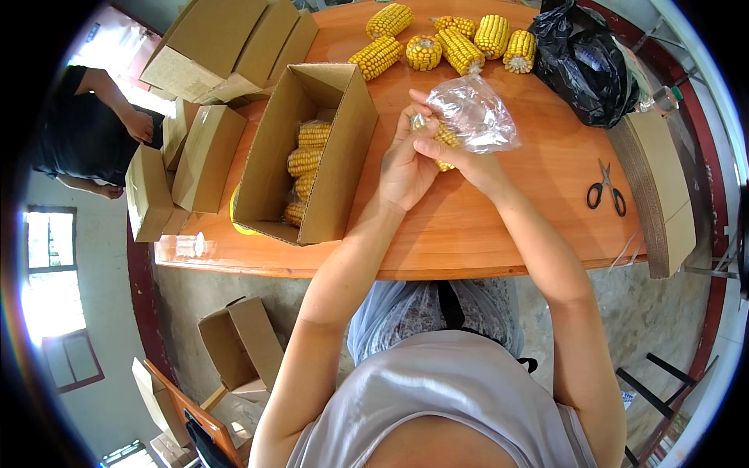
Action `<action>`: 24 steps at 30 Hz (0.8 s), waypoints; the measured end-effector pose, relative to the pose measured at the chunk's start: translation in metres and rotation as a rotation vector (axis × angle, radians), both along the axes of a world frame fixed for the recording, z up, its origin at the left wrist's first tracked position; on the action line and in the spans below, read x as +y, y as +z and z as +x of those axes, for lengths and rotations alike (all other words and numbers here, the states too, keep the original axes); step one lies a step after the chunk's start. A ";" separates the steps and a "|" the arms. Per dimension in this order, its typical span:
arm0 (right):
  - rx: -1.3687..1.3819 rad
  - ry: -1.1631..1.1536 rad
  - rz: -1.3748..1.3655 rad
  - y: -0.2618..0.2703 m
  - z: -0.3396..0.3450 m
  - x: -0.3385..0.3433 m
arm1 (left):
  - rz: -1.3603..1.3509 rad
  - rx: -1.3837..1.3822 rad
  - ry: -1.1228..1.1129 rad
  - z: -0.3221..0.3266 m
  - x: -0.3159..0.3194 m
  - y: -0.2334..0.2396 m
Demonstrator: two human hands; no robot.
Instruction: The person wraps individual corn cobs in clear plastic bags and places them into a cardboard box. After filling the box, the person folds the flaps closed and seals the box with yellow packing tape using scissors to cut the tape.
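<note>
My left hand (408, 155) holds a piece of yellow corn cob (447, 137) above the table. A clear plastic bag (477, 111) covers part of the cob and spreads loosely away from me. From the other side my right hand (468, 165) grips the same cob, its thumb laid across it and reaching my left fingers. The rest of my right fingers are hidden underneath. To the left stands an open cardboard box (345, 169) with several wrapped corn cobs (304, 161) stacked along its inner right side. More bare corn cobs (424, 52) lie at the table's far side.
Black-handled scissors (607, 188) rest on the orange wooden table (544, 234) at right. Beyond are a black plastic bag (585, 70) and stacked flat cardboard (658, 193). Cardboard boxes (210, 155) crowd the left, where another person (93, 128) stands. An open box (243, 345) sits below the table.
</note>
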State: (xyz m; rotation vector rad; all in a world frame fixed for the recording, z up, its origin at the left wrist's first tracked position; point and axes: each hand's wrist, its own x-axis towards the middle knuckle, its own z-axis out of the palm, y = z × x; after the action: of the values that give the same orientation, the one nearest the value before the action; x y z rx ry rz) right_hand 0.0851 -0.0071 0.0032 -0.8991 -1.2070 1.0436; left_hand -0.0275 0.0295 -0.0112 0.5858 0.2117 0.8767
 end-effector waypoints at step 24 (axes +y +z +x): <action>0.012 -0.149 0.077 -0.012 0.000 0.006 | 0.003 -0.025 -0.067 0.000 -0.001 0.010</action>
State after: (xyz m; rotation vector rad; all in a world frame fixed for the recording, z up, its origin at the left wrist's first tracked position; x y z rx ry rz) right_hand 0.0854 -0.0009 -0.0092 -0.9074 -1.1445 0.8769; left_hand -0.0277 0.0288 -0.0010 0.5812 0.1673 0.8188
